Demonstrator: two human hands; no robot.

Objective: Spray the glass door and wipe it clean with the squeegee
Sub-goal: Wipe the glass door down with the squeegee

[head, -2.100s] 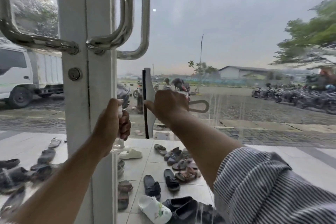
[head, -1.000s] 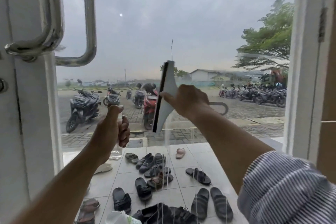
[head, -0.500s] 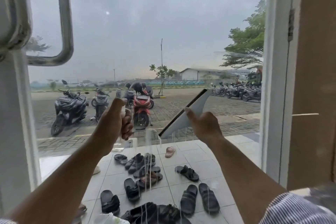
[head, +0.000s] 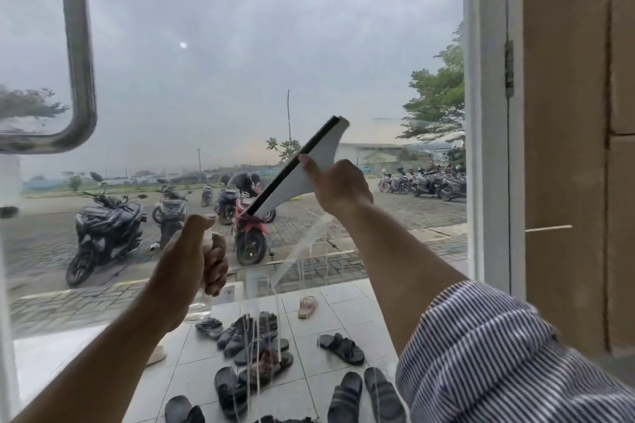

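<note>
Looking left to right across the pane:
Door handle [head: 79,55]: a steel bar curving at the upper left, blurred, seen against the glass.
Glass door [head: 223,45]: fills most of the view, with grey sky and a paved lot behind it; thin runs of water streak down its lower middle.
Left hand [head: 192,261]: raised at lower centre-left, fingers curled tight around a spray bottle [head: 201,306], thumb up on top; only the clear lower body of the bottle shows under the fist.
Motorbikes [head: 103,230]: parked outside, a black one at left and a red one near centre, more far off at right.
Sandals [head: 254,347]: scattered on the white tiles outside, low in the view.
Squeegee [head: 302,168]: at centre, tilted, its black rubber edge running from lower left to upper right and lying against the glass; a wet cleared band trails below it.
Right hand [head: 338,184]: closed on the squeegee's white body, forefinger stretched along it just behind the blade.
Sleeve [head: 498,354]: blue-and-white stripes, lower right.
Door frame [head: 488,113]: white upright just right of the pane, a hinge on it.
Wall [head: 577,113]: tan, far right.
</note>
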